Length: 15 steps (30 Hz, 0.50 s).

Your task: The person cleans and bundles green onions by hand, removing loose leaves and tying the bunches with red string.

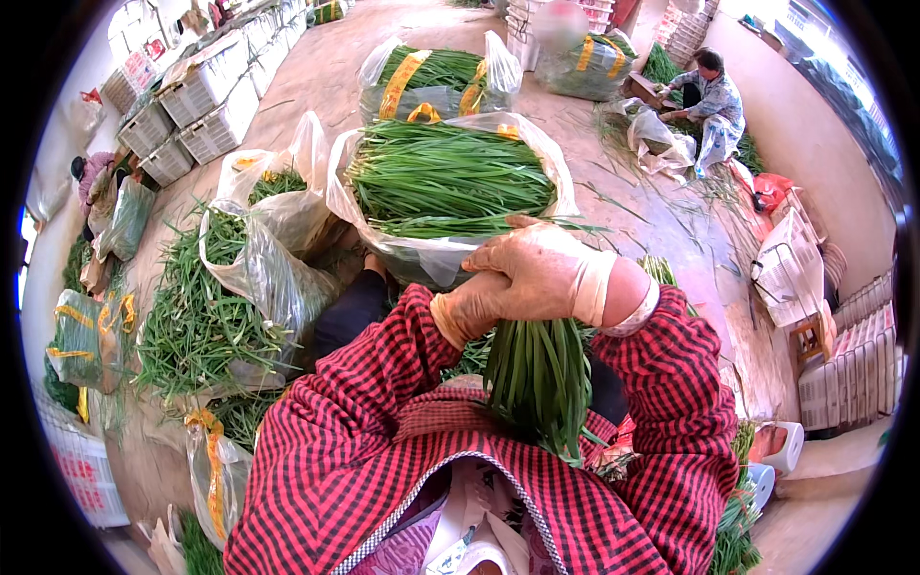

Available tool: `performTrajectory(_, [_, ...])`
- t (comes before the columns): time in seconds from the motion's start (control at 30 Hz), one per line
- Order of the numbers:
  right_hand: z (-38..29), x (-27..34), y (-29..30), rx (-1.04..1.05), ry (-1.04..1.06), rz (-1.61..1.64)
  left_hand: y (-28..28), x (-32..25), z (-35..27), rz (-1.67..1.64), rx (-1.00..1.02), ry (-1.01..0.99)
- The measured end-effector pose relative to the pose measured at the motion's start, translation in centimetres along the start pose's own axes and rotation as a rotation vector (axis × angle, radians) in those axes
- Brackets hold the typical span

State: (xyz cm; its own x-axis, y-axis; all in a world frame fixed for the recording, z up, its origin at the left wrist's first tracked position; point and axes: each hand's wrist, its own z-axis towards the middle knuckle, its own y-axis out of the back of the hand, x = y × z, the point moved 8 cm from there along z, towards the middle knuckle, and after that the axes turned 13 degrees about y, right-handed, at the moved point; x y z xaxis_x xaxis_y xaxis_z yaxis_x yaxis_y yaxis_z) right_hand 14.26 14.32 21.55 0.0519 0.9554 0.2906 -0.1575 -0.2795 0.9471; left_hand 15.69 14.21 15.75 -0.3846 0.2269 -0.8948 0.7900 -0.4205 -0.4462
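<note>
Thin, stained gloves cover both of my hands, which meet in front of my chest. My right hand (535,262) lies across my left hand (474,298), hiding the left fingers. From beneath them a bundle of garlic chives (539,381) hangs leaf-down over my lap; its upper part is hidden, so I cannot tell which hand grips it. Just beyond my hands stands an open plastic bag (564,172), packed with long chives (453,176) laid sideways. The pale ends of more chives (658,269) show past my right wrist.
At left, loose leaves (208,323) heap beside a clear bag (287,287). Behind the open bag sits a taped bag of chives (431,79). White crates (208,136) line the left wall. One person (711,100) crouches at far right, another (93,180) at far left.
</note>
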Motion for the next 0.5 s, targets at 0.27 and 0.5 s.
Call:
performTrajectory(0.27, [-2.6,2.8,5.2,-0.550,0.128,-0.107,0.0,-4.1,-1.1,-0.012,-0.193,-0.239])
performTrajectory(0.5, [-6.8,-0.7,-0.5,-1.106,0.122,0.394,-3.8,-8.1,-1.1,0.195,-0.216,-0.454])
